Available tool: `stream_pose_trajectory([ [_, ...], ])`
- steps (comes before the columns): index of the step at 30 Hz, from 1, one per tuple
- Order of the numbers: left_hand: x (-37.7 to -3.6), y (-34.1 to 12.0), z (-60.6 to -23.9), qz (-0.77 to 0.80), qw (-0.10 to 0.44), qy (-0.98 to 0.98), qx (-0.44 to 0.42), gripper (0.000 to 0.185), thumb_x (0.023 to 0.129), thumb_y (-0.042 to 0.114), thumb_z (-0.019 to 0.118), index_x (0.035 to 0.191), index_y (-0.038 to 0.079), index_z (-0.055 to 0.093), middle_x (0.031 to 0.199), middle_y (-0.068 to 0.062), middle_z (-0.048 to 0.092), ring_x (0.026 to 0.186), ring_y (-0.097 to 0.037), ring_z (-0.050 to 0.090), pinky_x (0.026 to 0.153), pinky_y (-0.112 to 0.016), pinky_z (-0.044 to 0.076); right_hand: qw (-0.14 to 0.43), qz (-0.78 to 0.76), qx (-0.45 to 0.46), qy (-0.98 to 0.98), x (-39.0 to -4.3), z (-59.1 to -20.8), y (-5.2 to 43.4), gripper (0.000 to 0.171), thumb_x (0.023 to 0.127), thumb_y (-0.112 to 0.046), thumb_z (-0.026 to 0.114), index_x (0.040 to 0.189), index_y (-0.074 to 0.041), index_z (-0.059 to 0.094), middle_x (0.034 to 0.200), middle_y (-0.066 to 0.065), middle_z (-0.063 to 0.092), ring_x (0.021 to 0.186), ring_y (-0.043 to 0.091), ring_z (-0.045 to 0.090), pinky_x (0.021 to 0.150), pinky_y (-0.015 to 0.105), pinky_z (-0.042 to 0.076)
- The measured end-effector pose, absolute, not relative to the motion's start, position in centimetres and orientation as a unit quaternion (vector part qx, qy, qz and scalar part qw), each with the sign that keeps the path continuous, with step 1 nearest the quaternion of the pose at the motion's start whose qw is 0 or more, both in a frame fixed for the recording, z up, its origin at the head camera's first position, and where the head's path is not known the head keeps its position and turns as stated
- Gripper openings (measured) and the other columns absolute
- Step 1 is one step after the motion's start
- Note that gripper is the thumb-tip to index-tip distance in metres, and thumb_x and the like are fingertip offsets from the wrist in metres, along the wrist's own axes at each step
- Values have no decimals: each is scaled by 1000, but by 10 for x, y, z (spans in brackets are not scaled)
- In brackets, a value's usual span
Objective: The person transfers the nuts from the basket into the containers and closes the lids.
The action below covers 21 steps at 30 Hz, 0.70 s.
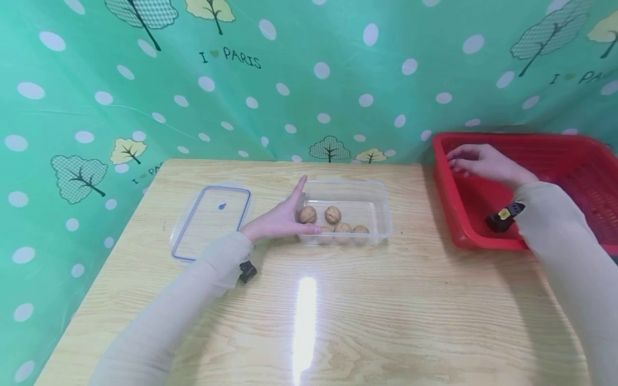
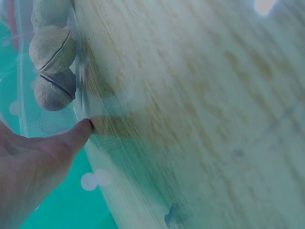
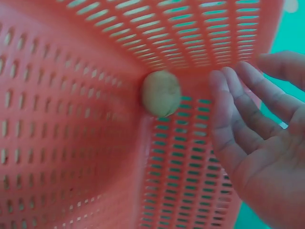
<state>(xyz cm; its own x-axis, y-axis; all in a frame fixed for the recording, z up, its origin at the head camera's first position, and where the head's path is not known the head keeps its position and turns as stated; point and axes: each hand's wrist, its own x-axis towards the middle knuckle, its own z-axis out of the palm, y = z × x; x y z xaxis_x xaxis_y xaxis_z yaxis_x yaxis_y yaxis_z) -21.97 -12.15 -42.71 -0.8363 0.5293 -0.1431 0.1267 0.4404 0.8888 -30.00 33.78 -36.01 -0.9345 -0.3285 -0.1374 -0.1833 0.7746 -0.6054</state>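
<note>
On the table sits a clear plastic container (image 1: 381,206) with several walnuts (image 1: 332,215) inside, mostly along its front wall. My left hand (image 1: 277,219) holds the container's left end, thumb on the front side and fingers toward the back. In the left wrist view the thumb of my left hand (image 2: 45,155) meets the container wall beside the walnuts (image 2: 55,50). My right hand (image 1: 487,162) reaches into the red basket (image 1: 446,187) at its left end, fingers loosely bent and holding nothing. A walnut (image 3: 162,93) lies in the basket's corner, apart from the right hand's fingers (image 3: 221,98).
A clear lid with a blue seal (image 1: 212,222) lies left of the container, close to my left forearm. Behind the table hangs a green patterned cloth (image 1: 289,107). The basket stands at the table's right side, its rim higher than the container.
</note>
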Motion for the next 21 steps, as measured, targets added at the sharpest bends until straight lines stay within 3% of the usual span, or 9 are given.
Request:
stream_pose_trajectory([
  [5, -219, -120, -425, 487, 203, 825, 201, 129, 76, 33, 83, 150, 34, -23, 159, -20, 2, 144, -32, 11, 114, -49, 16, 126, -298, -141, 936, -305, -369, 338, 40, 96, -13, 58, 131, 5, 50, 110, 18, 60, 89, 29, 59, 72, 23, 50],
  [9, -219, -121, -425, 484, 202, 828, 200, 129, 76, 35, 82, 150, 34, -23, 159, -20, 4, 144, -32, 14, 114, -46, 17, 135, -288, -144, 937, -305, -373, 337, 43, 98, -17, 56, 135, 4, 47, 115, 20, 59, 98, 31, 54, 75, 23, 47],
  [21, -217, -120, -422, 487, 204, 826, 197, 126, 77, 37, 82, 149, 37, -22, 160, -17, 6, 144, -32, 13, 114, -50, 15, 160, -298, -134, 931, -307, -378, 344, 58, 98, -26, 55, 146, 0, 34, 137, 23, 41, 119, 38, 38, 95, 57, 40],
])
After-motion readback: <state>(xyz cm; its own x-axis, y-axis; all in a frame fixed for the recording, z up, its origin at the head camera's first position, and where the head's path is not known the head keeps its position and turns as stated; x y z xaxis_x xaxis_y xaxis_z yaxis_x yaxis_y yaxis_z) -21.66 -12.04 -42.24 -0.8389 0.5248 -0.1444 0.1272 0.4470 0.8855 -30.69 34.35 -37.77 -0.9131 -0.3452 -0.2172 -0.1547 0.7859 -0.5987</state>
